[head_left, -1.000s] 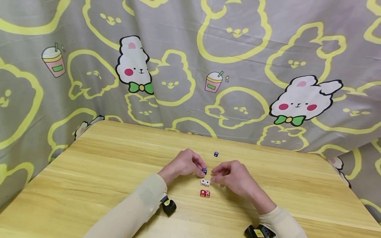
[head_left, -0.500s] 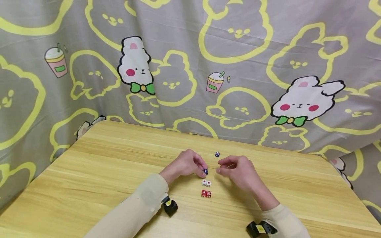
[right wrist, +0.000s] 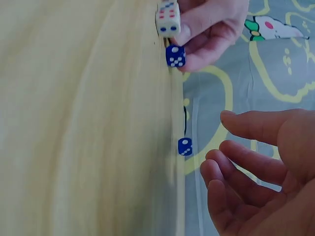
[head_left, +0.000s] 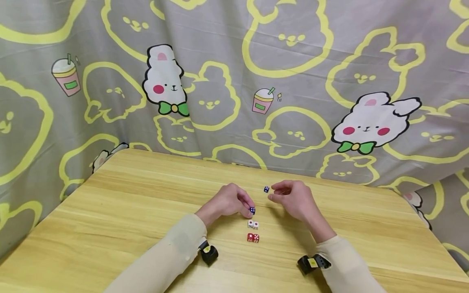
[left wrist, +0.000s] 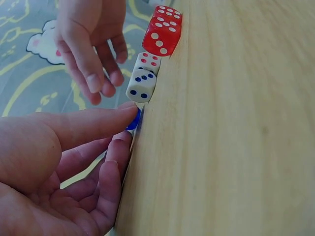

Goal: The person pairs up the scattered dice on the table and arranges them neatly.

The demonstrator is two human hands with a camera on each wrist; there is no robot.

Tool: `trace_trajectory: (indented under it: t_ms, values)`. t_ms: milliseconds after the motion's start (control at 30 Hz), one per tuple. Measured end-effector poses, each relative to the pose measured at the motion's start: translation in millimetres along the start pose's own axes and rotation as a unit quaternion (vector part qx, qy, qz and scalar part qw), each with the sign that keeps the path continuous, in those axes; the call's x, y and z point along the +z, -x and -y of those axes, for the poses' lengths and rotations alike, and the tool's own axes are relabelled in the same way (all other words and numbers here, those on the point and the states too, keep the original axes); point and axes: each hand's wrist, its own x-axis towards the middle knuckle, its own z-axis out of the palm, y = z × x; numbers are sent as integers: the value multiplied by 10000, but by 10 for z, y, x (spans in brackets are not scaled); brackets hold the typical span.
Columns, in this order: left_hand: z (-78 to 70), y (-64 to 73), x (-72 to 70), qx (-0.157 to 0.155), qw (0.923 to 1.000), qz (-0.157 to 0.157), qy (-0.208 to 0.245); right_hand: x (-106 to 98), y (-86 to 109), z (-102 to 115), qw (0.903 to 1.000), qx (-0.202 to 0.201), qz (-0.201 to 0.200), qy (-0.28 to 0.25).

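Note:
My left hand point(head_left: 231, 200) pinches a blue die point(head_left: 252, 211) between thumb and fingers, low at the table top. In the left wrist view the thumb covers most of that blue die point(left wrist: 134, 121). My right hand point(head_left: 294, 198) holds nothing; its thumb and fingers are spread apart just right of a second blue die point(head_left: 266, 189) farther back. The right wrist view shows this far blue die point(right wrist: 185, 146) beyond the right fingertips. In front of the left hand sit two white dice point(head_left: 253, 224) side by side, and nearer still two red dice point(head_left: 253, 237), also side by side.
A wooden table point(head_left: 146, 195) lies under everything. Behind it hangs a grey curtain point(head_left: 220, 81) with yellow animal outlines, meeting the table's back and left edges. Black wrist cameras point(head_left: 209, 254) are strapped to both forearms.
My right hand has moved back and away from the left hand's die, coming up beside the far blue die. The left hand keeps its pinch in the same spot.

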Motion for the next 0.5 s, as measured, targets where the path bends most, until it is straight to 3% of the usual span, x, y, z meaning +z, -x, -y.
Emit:
trace_trajectory:
  t_ms: [500]
  values:
    - [-6,9,-9,18,10000,14,67,37,-241,-98,9982,509,215,-227]
